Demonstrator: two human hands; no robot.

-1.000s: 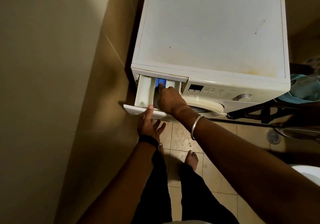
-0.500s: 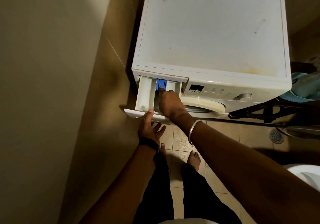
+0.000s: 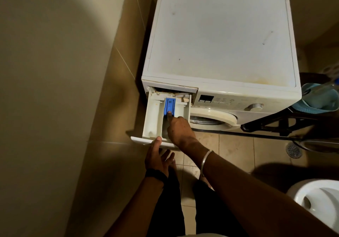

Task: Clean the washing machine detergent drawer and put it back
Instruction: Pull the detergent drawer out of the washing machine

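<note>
Dim, warm indoor light from upper left; soft shadow falls across the beige tiled wall; wide-angle bending at edges; focus sharp.

Head camera looks steeply down from above onto the washing machine top and floor.

The tiled floor carries everything here — the white washing machine stands on it against the wall, a dark metal stand sits just beside the machine, and a white toilet is nearer. A round drain is set into the tiles — bare feet stand below.
</note>
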